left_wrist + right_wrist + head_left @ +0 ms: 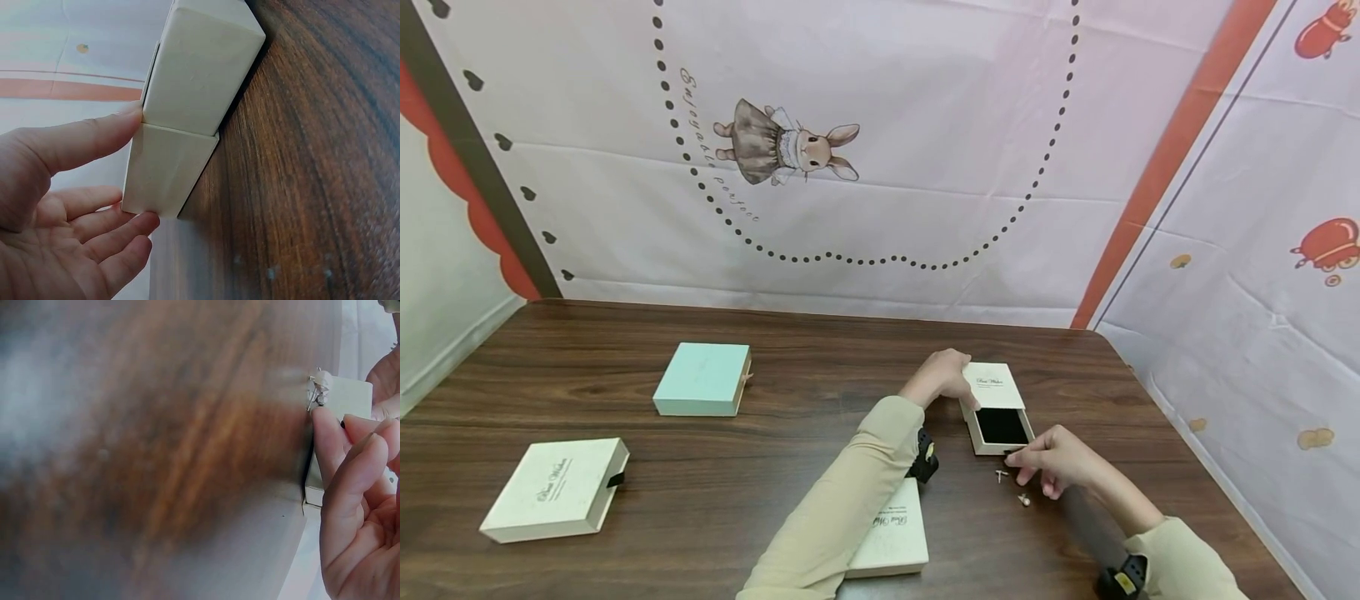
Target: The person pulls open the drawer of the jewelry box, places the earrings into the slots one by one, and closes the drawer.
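Observation:
A small cream drawer box [992, 385] lies on the brown table [775, 467] with its drawer [1002, 427] slid out, showing a black lining. My left hand [942, 375] holds the box's sleeve from the left. The left wrist view shows that hand's thumb [94, 137] on the side of the box [194, 81] and its fingers [125, 228] at the drawer's corner. My right hand [1021, 467] is at the drawer's front end and pinches its black pull tab [1011, 454]. Two tiny earrings [1002, 476] [1023, 500] lie on the wood by that hand, and one earring [315, 390] shows at my fingertip [328, 434].
A mint box [702, 379] sits mid-table. A larger cream box [556, 489] with a black tab lies front left, and another cream box [891, 533] lies under my left forearm. Printed backdrop sheets wall in the table at the back and sides.

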Motion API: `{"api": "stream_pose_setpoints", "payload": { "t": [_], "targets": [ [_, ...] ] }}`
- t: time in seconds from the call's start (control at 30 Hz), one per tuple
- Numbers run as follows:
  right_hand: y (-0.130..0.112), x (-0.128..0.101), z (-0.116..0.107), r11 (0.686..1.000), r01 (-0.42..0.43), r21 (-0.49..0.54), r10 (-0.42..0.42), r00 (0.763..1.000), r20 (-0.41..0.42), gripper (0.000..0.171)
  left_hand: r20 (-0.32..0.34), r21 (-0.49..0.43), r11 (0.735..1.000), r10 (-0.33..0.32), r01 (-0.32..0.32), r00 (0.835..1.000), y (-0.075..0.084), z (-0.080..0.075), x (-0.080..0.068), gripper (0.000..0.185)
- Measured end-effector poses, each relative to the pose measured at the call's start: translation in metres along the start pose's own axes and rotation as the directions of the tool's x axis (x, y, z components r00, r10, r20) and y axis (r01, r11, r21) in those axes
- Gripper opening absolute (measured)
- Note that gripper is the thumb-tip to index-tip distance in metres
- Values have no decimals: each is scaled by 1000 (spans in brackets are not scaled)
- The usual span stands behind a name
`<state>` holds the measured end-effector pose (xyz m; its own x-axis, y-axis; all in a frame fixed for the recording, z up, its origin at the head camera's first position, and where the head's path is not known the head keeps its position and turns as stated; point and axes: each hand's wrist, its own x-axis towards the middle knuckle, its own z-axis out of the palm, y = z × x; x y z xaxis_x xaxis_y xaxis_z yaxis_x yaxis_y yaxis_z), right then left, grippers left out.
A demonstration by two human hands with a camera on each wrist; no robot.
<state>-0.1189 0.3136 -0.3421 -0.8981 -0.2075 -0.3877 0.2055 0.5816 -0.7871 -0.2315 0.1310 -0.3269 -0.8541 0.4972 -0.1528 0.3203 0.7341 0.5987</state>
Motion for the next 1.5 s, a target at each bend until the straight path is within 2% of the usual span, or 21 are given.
{"api": "stream_pose_setpoints", "payload": {
  "t": [0.2,0.33,0.43,0.57,0.67,0.9,1.1,1.33,1.5],
  "targets": [
    [1,-2,0,1000,-1,5,1,1000,-7,29,-21,-37,999,-4,4,1000,-2,2,1,79],
    [2,-3,0,1000,5,4,-5,1000,-4,29,-21,-103,995,-10,8,1000,-4,4,2,79],
    [2,-2,-1,1000,6,5,-6,1000,-1,28,-6,-199,980,-18,16,1000,-7,6,2,79],
    [2,-2,-1,1000,6,6,-6,1000,1,27,18,-327,945,-23,27,1000,-11,7,3,79],
    [2,-1,-1,1000,2,9,-2,1000,1,27,23,-367,930,-26,33,999,-13,8,3,80],
    [2,-1,0,1000,8,12,-8,1000,-1,29,38,-405,913,-23,36,999,-15,8,4,79],
    [2,-1,-1,1000,-1,7,1,1000,-3,28,38,-403,914,-23,37,999,-15,8,4,79],
    [3,-5,-6,999,45,-18,-44,998,49,29,35,-390,920,-36,47,999,-15,8,3,79],
    [4,-10,-8,997,49,-53,-43,994,102,20,36,-390,920,-32,44,999,-14,8,3,80]
  ]
}}
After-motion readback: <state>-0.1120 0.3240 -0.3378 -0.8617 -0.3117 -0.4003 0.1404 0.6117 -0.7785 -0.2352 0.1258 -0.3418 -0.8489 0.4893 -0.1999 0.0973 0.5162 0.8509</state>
